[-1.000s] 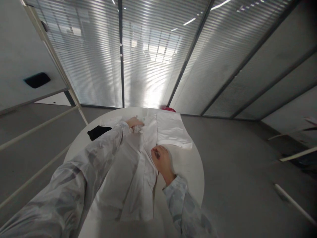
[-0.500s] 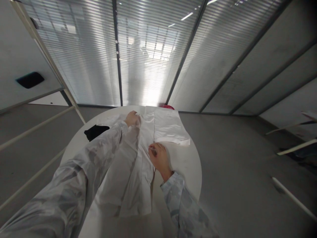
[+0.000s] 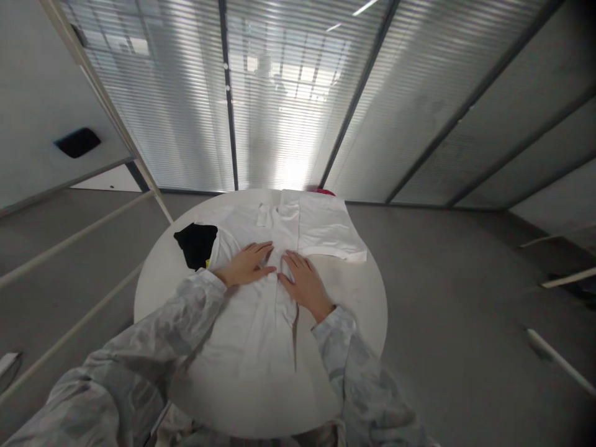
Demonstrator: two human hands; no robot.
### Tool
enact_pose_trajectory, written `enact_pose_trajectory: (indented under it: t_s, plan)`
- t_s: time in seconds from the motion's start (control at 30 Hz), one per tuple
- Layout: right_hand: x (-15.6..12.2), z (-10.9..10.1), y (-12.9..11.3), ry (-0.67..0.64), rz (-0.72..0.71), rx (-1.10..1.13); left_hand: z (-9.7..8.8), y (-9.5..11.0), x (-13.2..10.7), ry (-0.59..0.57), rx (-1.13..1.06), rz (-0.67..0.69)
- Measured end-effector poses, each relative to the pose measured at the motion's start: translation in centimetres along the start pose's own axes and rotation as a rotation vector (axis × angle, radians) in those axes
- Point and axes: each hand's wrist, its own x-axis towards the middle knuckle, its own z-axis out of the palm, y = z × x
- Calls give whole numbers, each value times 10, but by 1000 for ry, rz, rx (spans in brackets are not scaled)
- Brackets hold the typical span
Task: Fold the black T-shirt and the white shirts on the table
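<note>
A white short-sleeved shirt [image 3: 254, 323] lies spread over a round white table [image 3: 358, 298], its collar toward the far edge and one sleeve [image 3: 330, 226] stretched out to the right. My left hand [image 3: 249, 264] rests flat on the upper left of the shirt front, fingers extended. Opposite it, my right hand [image 3: 305, 282] lies on the cloth right of the middle, fingers stretched out as well. Both hands press on the fabric near the shirt's centre line, close together but apart. Neither one grips anything.
Left of the shirt lies a black cloth-like item [image 3: 195, 245] with a small yellow patch beside my wrist. Something red [image 3: 325, 192] shows behind the table's far edge. A pale rail frame [image 3: 79, 239] stands at the left, and a glass wall with blinds [image 3: 279, 124] rises beyond.
My left hand has let go of the cloth near the collar and come back toward me, now flat. The right hand has opened from a pinch. The shirt lies flatter.
</note>
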Motion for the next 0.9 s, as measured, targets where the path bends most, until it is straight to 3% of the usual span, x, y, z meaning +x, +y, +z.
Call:
enact_pose_trajectory:
  t_s: [0.27,0.57,0.9]
  plan:
    - [22,-4,-3,22,21,-73,-27,28,-35,124,60,-1]
    - [43,8,14,82,-24,-18,-20,44,-43,-107,-147,251]
    - [39,15,20,89,-22,-4,-1,64,-42,-247,-227,326]
